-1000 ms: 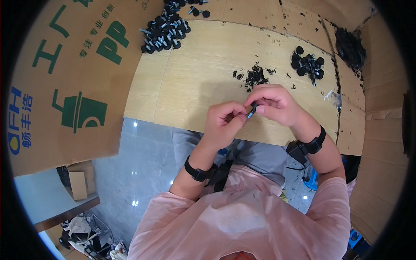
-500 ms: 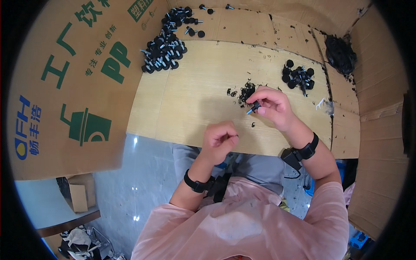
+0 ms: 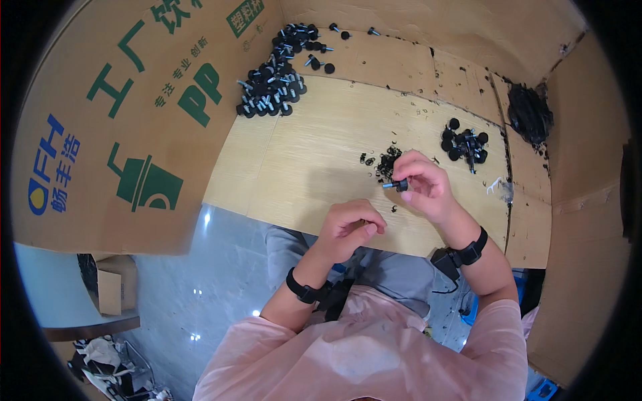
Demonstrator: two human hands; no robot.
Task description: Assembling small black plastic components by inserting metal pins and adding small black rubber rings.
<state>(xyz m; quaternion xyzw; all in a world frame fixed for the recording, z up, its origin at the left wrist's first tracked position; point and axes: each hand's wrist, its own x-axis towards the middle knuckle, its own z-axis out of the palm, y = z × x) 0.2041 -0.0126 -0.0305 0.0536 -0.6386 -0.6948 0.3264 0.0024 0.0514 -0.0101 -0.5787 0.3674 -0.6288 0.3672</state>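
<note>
Between the thumb and fingers of my right hand (image 3: pixel 428 192) is a black-headed screw (image 3: pixel 401 185), its silver threaded shank pointing left. That hand is over the table (image 3: pixel 314 134), beside a small heap of black C-shaped rings (image 3: pixel 386 164). My left hand (image 3: pixel 349 230) hovers at the table's front edge, lower and to the left. Its fingers are curled with the thumb against the forefinger, and whatever they may pinch is hidden. One loose black ring (image 3: pixel 394 209) lies just below my right hand.
A large heap of black-headed screws (image 3: pixel 271 90) lies at the back left, a smaller pile (image 3: pixel 468 145) at the right. A black plastic bag (image 3: pixel 529 113) sits in the right back corner. Cardboard walls (image 3: pixel 582 147) enclose the table, with a printed carton (image 3: pixel 154 134) on the left.
The whole view has shifted slightly. In my right hand the screw has turned, so its shank now points level left instead of down-left. My left hand has come a little closer to it.
</note>
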